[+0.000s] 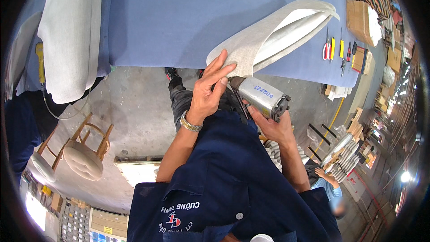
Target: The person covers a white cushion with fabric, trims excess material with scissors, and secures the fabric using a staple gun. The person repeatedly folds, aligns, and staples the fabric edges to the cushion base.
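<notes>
A grey fabric-covered chair shell (239, 51) with a white inner side lies at the front edge of the blue-covered table (174, 22), its narrow near end toward me. My left hand (208, 92) grips that near end, fingers laid along the fabric and thumb close to the edge. In my right hand (274, 127) is a silver air staple gun (260, 94), its nose against or very near the fabric edge beside my left fingertips. The gun's body hides part of the right-hand grip.
Pliers with red handles (325, 51), a yellow cutter (332, 48) and other hand tools lie at the table's right, near a cardboard box (359, 22). Another grey upholstered piece (71, 36) is at the left, beside a co-worker's yellow tool (40, 62). A wooden chair (84, 157) stands behind.
</notes>
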Available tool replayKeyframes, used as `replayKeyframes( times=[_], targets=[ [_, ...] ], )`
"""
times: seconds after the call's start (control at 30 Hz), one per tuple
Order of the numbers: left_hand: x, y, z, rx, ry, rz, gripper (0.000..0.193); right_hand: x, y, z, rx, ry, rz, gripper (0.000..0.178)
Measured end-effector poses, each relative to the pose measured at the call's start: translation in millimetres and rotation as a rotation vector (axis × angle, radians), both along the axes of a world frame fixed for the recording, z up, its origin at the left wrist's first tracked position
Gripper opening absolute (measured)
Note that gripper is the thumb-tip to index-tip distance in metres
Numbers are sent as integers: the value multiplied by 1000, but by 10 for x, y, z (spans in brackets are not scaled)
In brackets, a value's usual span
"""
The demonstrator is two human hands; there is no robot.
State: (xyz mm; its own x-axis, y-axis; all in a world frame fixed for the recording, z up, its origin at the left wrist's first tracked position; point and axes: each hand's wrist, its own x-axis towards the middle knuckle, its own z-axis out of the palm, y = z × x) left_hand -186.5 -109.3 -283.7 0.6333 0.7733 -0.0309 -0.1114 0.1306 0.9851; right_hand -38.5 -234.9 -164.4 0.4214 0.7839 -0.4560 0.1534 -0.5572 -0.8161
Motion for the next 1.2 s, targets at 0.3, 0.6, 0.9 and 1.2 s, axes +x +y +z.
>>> replayKeyframes(
  times=[0.3, 0.6, 0.9, 1.2],
  targets=[
    [-76, -17, -58, 95, -22, -99, 45, -167, -1, 122, -124, -13, -88, 26],
    [-27, -74, -105, 212, 0, -54, 93, -255, 35, 172, -107, 21, -147, 28],
    [-1, -72, -3, 301, 137, -108, 94, -275, 201, 356, -278, 94, -248, 26],
    [6, 178, 67, 374, 198, -137, 94, -116, 355, 312, -259, 25, -54, 27]
  ],
)
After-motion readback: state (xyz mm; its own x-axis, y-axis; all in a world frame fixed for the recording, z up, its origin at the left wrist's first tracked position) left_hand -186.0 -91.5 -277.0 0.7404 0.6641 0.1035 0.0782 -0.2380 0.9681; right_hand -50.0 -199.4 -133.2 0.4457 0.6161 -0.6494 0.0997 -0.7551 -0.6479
